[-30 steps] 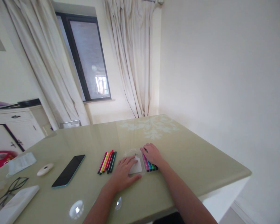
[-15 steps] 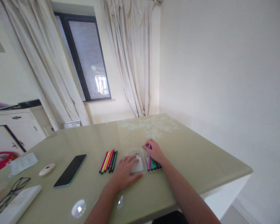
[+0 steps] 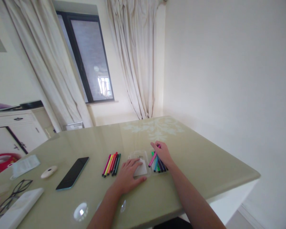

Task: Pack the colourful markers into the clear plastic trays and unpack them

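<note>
My right hand (image 3: 162, 152) is closed on a pink marker (image 3: 153, 159), held slanting above the right half of an open clear plastic case. Below it, several blue, green and dark markers (image 3: 160, 166) lie in that half, partly hidden by the hand. My left hand (image 3: 128, 174) lies flat, fingers stretched out, on the left half of the clear case (image 3: 146, 155) and touches a white card (image 3: 141, 170) there. Just left of that hand, several markers (image 3: 111, 164) in purple, yellow, orange, red, black and green rest side by side on the table.
Farther left on the table (image 3: 193, 149) are a dark phone (image 3: 72, 173), a white oval object (image 3: 49, 172), a pale blue face mask (image 3: 25, 166), black-framed glasses (image 3: 18, 190) and a long white box (image 3: 20, 208). A wall stands to the right.
My right hand has lifted the pink marker from its place among the others and tilted it, its lower end swinging left. My left hand stays on the case.
</note>
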The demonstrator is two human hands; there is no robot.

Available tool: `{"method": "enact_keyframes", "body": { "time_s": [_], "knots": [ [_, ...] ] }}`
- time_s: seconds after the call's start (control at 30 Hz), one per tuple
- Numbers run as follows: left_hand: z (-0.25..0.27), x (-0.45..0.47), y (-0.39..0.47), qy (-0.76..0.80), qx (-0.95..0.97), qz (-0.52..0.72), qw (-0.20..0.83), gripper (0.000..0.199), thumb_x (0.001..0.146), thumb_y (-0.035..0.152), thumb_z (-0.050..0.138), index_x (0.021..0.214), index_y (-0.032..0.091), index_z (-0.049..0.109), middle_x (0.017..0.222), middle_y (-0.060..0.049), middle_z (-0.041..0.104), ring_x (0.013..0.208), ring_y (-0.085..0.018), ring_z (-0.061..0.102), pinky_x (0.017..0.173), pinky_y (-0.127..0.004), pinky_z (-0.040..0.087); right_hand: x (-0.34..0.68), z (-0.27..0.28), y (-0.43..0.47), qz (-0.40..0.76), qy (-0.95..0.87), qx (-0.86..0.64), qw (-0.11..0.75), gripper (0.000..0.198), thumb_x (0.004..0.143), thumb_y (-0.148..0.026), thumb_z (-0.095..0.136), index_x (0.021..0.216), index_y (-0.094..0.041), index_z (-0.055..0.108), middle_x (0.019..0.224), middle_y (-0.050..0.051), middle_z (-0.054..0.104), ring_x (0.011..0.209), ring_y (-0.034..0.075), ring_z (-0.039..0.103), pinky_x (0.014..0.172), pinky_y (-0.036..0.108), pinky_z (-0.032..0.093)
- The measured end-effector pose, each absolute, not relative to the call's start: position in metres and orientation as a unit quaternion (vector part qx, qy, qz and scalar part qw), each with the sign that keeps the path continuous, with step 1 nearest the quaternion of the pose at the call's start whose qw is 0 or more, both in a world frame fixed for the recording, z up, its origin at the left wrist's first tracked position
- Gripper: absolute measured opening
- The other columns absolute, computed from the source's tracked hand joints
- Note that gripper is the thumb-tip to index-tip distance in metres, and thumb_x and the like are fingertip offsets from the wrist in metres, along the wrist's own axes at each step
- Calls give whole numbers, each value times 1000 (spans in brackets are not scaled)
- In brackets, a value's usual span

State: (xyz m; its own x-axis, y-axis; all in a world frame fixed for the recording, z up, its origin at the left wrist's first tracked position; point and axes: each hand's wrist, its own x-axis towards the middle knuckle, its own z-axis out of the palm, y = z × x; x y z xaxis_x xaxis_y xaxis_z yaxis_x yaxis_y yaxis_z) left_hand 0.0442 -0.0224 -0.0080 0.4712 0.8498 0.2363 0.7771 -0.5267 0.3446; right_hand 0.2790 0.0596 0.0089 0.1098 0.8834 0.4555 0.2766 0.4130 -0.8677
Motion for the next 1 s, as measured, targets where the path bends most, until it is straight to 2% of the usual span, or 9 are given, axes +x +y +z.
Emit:
{"method": "enact_keyframes", "body": {
  "time_s": [0.17, 0.3, 0.37, 0.5, 0.6, 0.7, 0.77, 0.87, 1.0],
  "knots": [
    [-11, 44, -22, 473, 851, 202, 101, 68, 86, 63, 67, 144, 30, 54, 154, -7, 52, 142, -30, 44, 119, -49, 34, 273, 8, 58, 252, -555, -503, 613, 53, 90, -66, 55, 59, -25, 41, 54, -4, 41, 56, 16, 41, 56, 28, 35],
    [-12, 45, -20, 496, 826, 259, 65, 95, 83, 66, 69, 158, 21, 32, 159, -13, 43, 146, -32, 37, 121, -49, 32, 248, 8, 46, 261, -584, -507, 578, 50, 89, -65, 58, 62, -25, 47, 53, -4, 48, 56, 17, 48, 57, 29, 38],
    [-12, 48, -18, 510, 812, 283, 21, 86, 91, 61, 62, 158, 18, 30, 155, -15, 47, 142, -31, 42, 119, -48, 34, 235, 9, 37, 302, -608, -481, 555, 45, 90, -63, 59, 66, -25, 52, 54, -4, 53, 53, 17, 52, 57, 29, 40],
    [-11, 55, -15, 533, 806, 248, -68, 43, 106, 39, 43, 143, 19, 51, 129, -13, 66, 120, -28, 60, 106, -44, 45, 220, 9, 24, 378, -660, -384, 523, 36, 90, -56, 63, 75, -23, 60, 63, -2, 61, 56, 16, 56, 55, 28, 44],
    [-11, 60, -12, 555, 798, 218, -93, 37, 106, 29, 40, 137, 19, 57, 115, -12, 69, 110, -27, 65, 99, -41, 49, 218, 7, 25, 425, -665, -341, 511, 35, 90, -56, 64, 81, -22, 64, 68, -1, 63, 57, 15, 57, 55, 27, 45],
    [-8, 57, -11, 609, 763, 187, -113, 40, 106, 22, 39, 144, 18, 53, 117, -13, 67, 105, -25, 68, 92, -36, 53, 224, 5, 33, 447, -631, -335, 539, 38, 90, -60, 61, 97, -22, 66, 87, 4, 71, 69, 18, 65, 61, 28, 50],
    [-5, 50, -11, 652, 729, 169, -121, 44, 104, 16, 38, 146, 20, 52, 123, -13, 65, 103, -23, 68, 87, -33, 56, 234, 4, 42, 420, -593, -371, 578, 43, 91, -63, 57, 103, -23, 66, 98, 7, 72, 74, 19, 67, 62, 29, 50],
    [-4, 40, -11, 692, 694, 147, -135, 55, 98, 2, 36, 146, 24, 53, 137, -13, 60, 114, -23, 65, 85, -29, 57, 255, 3, 53, 314, -562, -470, 604, 46, 98, -62, 43, 94, -22, 67, 94, 8, 72, 74, 20, 65, 65, 31, 48],
    [-7, 33, -10, 700, 688, 130, -142, 59, 93, -4, 37, 143, 22, 57, 136, -14, 61, 111, -23, 66, 77, -28, 57, 276, -1, 60, 156, -630, -593, 476, 52, 106, -52, 31, 83, -22, 67, 90, 9, 74, 86, 23, 67, 77, 33, 45]
  ]
}}
